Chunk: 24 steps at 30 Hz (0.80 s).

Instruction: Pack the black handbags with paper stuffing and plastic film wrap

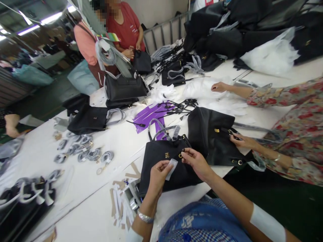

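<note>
A black handbag [157, 161] with a gold clasp and grey-wrapped handles lies on the table in front of me. Between the thumb and fingers of my left hand [158, 173] is a small white paper slip [172, 169], held over the bag's front. My right hand [198, 163] is closed in a pinch on a small black strap [183, 151] with a gold ring, at the bag's upper right. A second black bag [209, 134] lies against it, and a co-worker's hand [242, 141] in a floral sleeve grips a strap there.
Purple sheets [147, 116] with black straps lie beyond my bag. Grey-wrapped coils [92, 153] and more black bags [87, 119] are at left. White tissue [202, 89] is spread near the co-worker's other hand. Paper strips [121, 205] lie by my left wrist. People stand across the table.
</note>
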Each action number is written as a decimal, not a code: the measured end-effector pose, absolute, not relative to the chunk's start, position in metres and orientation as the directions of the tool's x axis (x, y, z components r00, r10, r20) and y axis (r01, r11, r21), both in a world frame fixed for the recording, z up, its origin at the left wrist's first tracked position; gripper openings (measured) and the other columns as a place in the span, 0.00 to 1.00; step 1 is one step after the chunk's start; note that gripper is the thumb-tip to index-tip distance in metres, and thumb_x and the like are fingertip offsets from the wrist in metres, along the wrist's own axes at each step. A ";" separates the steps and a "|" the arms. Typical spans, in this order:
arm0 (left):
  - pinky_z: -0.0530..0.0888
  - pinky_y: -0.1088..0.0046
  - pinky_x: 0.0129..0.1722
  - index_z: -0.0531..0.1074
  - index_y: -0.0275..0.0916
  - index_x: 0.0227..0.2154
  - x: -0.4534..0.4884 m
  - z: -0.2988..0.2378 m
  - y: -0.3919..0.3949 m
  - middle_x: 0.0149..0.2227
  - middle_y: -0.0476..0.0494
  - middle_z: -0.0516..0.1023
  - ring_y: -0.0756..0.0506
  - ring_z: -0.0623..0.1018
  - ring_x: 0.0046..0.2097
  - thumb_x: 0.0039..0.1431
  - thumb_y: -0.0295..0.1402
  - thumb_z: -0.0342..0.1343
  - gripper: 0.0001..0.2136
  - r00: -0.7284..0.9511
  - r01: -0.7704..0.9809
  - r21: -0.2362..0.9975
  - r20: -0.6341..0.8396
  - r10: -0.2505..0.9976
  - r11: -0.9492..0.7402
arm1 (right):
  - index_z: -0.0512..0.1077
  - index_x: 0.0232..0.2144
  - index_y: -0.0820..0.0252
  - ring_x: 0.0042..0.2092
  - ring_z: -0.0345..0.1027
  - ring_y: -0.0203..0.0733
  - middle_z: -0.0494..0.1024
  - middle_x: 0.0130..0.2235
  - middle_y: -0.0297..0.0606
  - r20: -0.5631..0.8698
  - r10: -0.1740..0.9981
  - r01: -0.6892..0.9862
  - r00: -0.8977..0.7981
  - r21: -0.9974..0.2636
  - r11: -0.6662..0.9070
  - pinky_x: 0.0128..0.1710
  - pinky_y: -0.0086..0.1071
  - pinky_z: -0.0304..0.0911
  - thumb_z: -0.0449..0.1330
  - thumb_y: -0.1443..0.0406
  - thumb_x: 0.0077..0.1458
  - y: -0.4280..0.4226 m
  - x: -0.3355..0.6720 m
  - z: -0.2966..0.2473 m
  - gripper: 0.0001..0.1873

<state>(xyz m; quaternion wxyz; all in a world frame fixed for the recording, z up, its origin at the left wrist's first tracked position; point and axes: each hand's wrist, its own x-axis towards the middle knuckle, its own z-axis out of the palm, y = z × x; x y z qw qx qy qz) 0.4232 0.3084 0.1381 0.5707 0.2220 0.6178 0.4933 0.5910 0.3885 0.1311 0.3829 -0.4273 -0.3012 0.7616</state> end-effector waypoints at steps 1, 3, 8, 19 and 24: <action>0.72 0.78 0.31 0.79 0.34 0.35 0.423 0.138 0.308 0.33 0.42 0.83 0.48 0.79 0.31 0.45 0.40 0.70 0.16 -0.251 -0.294 0.861 -0.489 0.835 0.416 | 0.75 0.35 0.59 0.32 0.68 0.33 0.76 0.33 0.33 -0.419 0.844 -0.331 -0.334 -0.786 -0.521 0.37 0.30 0.68 0.71 0.58 0.46 0.389 0.591 0.131 0.16; 0.72 0.78 0.30 0.79 0.34 0.35 0.422 0.137 0.308 0.33 0.42 0.83 0.48 0.79 0.31 0.45 0.39 0.70 0.16 -0.250 -0.291 0.857 -0.497 0.831 0.426 | 0.75 0.35 0.59 0.32 0.68 0.33 0.75 0.32 0.33 -0.419 0.858 -0.353 -0.298 -0.786 -0.507 0.36 0.29 0.67 0.71 0.58 0.46 0.390 0.590 0.132 0.16; 0.72 0.79 0.30 0.79 0.35 0.34 0.420 0.135 0.308 0.32 0.42 0.83 0.49 0.79 0.31 0.46 0.39 0.70 0.15 -0.245 -0.281 0.853 -0.507 0.827 0.440 | 0.76 0.34 0.57 0.32 0.67 0.33 0.75 0.32 0.31 -0.420 0.856 -0.374 -0.302 -0.774 -0.512 0.36 0.29 0.68 0.71 0.59 0.47 0.393 0.588 0.134 0.14; 0.72 0.80 0.31 0.79 0.35 0.35 0.419 0.136 0.309 0.32 0.43 0.83 0.49 0.79 0.31 0.48 0.38 0.69 0.14 -0.228 -0.307 0.848 -0.507 0.832 0.432 | 0.76 0.35 0.58 0.32 0.69 0.34 0.77 0.33 0.33 -0.398 0.847 -0.240 -0.353 -0.837 -0.493 0.38 0.32 0.66 0.70 0.57 0.48 0.388 0.585 0.128 0.15; 0.72 0.80 0.30 0.80 0.36 0.37 0.421 0.134 0.308 0.33 0.43 0.84 0.50 0.79 0.30 0.49 0.38 0.68 0.14 -0.200 -0.358 0.828 -0.520 0.830 0.432 | 0.76 0.35 0.59 0.31 0.66 0.34 0.76 0.30 0.33 -0.396 0.848 -0.127 -0.352 -0.878 -0.462 0.33 0.30 0.62 0.70 0.55 0.47 0.385 0.580 0.132 0.16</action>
